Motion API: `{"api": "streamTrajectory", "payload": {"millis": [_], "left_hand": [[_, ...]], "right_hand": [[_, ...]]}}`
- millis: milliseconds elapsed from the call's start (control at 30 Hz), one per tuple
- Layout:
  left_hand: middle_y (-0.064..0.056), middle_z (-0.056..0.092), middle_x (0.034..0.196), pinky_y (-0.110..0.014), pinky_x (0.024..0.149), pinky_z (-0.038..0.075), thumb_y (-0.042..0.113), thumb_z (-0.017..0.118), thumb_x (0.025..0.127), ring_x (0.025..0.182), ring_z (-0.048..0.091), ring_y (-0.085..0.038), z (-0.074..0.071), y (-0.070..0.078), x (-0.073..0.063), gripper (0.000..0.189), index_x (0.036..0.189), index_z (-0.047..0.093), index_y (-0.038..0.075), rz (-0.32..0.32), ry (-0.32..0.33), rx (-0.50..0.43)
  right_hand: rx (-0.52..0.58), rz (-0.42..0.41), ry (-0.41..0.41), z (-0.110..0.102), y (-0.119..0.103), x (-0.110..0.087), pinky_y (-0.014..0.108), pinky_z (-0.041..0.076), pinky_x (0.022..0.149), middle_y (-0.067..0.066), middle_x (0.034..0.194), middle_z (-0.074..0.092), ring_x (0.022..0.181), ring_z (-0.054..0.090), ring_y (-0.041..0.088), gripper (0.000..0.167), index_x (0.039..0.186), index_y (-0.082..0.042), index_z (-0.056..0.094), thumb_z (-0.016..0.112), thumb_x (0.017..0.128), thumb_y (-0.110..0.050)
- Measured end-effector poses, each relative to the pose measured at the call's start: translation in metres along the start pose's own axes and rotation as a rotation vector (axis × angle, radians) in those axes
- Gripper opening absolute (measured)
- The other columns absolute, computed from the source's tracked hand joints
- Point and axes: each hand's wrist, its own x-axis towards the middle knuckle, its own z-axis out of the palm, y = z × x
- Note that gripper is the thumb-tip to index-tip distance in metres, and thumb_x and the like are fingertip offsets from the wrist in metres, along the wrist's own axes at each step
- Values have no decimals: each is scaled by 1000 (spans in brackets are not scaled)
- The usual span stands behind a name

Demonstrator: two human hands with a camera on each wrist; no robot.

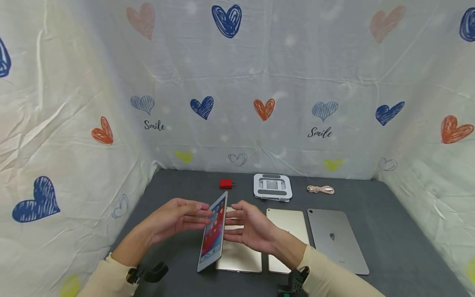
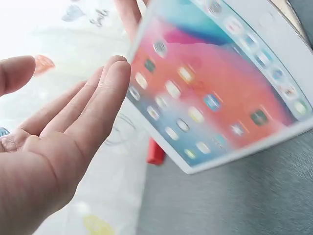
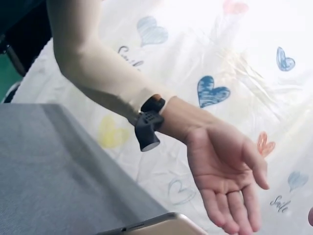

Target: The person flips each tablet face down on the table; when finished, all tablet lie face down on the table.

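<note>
A white-framed tablet (image 1: 214, 231) with its screen lit is tilted up on edge between the two hands, its screen facing left. My left hand (image 1: 185, 218) is on the screen side with fingers extended. In the left wrist view, that hand (image 2: 54, 152) has straight fingers and the thumb held apart, and icons show on the tablet (image 2: 195, 107). On the tablet's back side, my right hand (image 1: 256, 231) has straight fingers at its edge; exact contact is hard to tell. The right wrist view shows the left hand (image 3: 225, 166), palm exposed, beside a tablet edge (image 3: 161, 224).
A gold tablet (image 1: 241, 258) lies under the raised one, with a second gold tablet (image 1: 287, 216) and a grey tablet (image 1: 335, 239) to its right. Behind are a red charger plug (image 1: 225, 184), a folded stand (image 1: 272, 194) and a coiled cable (image 1: 320, 189). Heart-printed cloth surrounds the dark table.
</note>
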Motion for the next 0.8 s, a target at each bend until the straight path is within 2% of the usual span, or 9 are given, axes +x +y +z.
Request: {"api": "streamTrajectory", "payload": {"millis": [167,267,467,667,800], "left_hand": [[-32,61,152,-47,114,58,22,59,115,133,71,-35,3,15,-4,59,155,46,-19,48,-11,2],[-35,58,154,-43,112,60,22,57,116,134,71,-35,3,19,-6,58,154,46,-19,44,6,32],[-34,59,153,-42,109,62,24,55,116,129,73,-32,-2,17,-7,58,154,47,-19,13,54,92],[-30,62,152,-44,108,63,27,55,117,125,76,-30,-12,14,-13,60,155,47,-17,5,79,87],[-28,65,150,-46,107,64,29,56,116,123,77,-30,-19,14,-19,60,153,48,-17,7,83,71]], "right_hand": [[14,-12,-18,12,-3,8,55,39,132,32,168,31,150,44,49,83,165,13,26,47,107,-41],[26,-12,-13,20,-3,12,55,38,132,32,169,31,150,43,50,82,165,13,28,48,107,-41],[41,-27,12,31,1,19,56,42,130,30,165,33,144,48,49,75,161,11,37,52,105,-37],[31,-27,-5,38,4,27,55,43,129,28,162,38,140,52,45,71,159,8,43,52,105,-37],[19,-25,-17,41,8,32,52,47,125,25,154,45,127,58,37,67,155,8,48,52,104,-36]]}}
